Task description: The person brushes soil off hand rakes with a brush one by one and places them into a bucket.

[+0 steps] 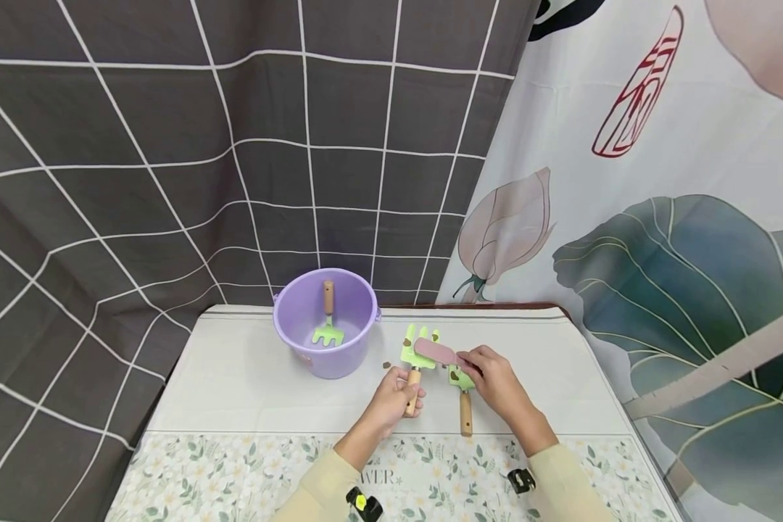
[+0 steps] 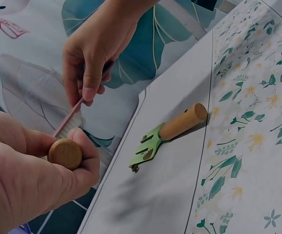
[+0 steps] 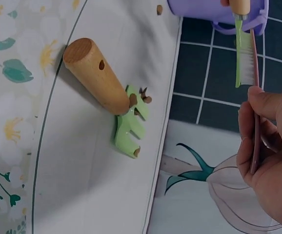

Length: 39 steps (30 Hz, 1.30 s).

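My left hand [image 1: 391, 397] grips the wooden handle of a small green garden fork [image 1: 415, 378], whose tines point away and carry brown specks. In my right hand [image 1: 492, 378] is a pink brush [image 1: 434, 351], pinched between thumb and fingers. Its white bristles [image 3: 248, 63] face the fork's green head and appear to touch it in the right wrist view. Below the right hand, a second green hand fork [image 2: 180, 124] lies on the table with brown bits on its tines. In the left wrist view, the left hand hides the held fork's head.
A purple bucket [image 1: 329, 368] stands at the back left of the table, holding a green hand rake [image 1: 328, 335] with a wooden handle. A brown crumb [image 1: 386, 365] lies on the white tabletop beside it. A flowered cloth [image 1: 235, 471] covers the front.
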Motion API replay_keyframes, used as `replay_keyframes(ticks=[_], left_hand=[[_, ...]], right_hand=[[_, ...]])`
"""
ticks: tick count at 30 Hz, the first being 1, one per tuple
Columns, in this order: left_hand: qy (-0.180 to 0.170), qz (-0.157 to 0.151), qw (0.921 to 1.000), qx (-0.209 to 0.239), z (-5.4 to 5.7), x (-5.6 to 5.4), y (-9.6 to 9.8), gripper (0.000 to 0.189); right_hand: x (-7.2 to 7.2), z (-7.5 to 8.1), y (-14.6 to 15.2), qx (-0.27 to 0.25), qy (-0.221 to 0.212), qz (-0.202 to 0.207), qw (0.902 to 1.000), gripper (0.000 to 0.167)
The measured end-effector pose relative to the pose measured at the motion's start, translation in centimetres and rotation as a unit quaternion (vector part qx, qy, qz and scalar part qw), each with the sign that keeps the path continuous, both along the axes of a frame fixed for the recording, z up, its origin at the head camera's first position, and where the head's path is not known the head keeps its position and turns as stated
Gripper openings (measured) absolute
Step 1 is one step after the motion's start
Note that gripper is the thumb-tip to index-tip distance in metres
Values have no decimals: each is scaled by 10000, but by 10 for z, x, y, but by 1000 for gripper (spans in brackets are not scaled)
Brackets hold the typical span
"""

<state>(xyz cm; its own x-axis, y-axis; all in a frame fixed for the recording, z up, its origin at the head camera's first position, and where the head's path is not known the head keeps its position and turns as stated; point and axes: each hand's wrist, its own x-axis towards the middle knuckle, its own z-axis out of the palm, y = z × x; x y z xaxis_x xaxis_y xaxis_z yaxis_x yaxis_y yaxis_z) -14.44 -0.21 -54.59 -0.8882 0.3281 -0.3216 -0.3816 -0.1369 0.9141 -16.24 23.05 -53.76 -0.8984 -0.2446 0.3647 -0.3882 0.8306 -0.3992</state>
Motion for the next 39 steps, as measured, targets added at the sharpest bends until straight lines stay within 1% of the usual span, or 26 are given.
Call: replay_keyframes(ticks=[7,15,19,22,28,31,35,39], left_hand=[[-84,-80,9999,-22,-1,1,0,16],[-132,-91,9999,43,-6,1,-1,15],[-173,-84,9998,73,-6,1,-3,15],[-197,-58,9998,33,-5,0,-4,17],[-215,2,9998,-49,-4,-2,-4,20],[-163,43,9998,-56,-4,-3,-3,22],[-107,76,9999,-46,-5,-3,-2,20],[-91,63,9999,-61,-7,-2,0,16]], right_hand=[[-7,0,2,-12,44,-329,9994,22],[-14,1,8,26,-205,-595,9980,25],[-15,3,12,-83,-101,-653,9978,26],[-12,4,14,-67,-6,-564,9984,25],[0,1,15,71,-179,-160,9997,23],[4,-1,14,94,-135,32,9999,23],[3,-2,14,152,-57,75,9998,22],[0,-2,15,209,-27,-39,9998,23]])
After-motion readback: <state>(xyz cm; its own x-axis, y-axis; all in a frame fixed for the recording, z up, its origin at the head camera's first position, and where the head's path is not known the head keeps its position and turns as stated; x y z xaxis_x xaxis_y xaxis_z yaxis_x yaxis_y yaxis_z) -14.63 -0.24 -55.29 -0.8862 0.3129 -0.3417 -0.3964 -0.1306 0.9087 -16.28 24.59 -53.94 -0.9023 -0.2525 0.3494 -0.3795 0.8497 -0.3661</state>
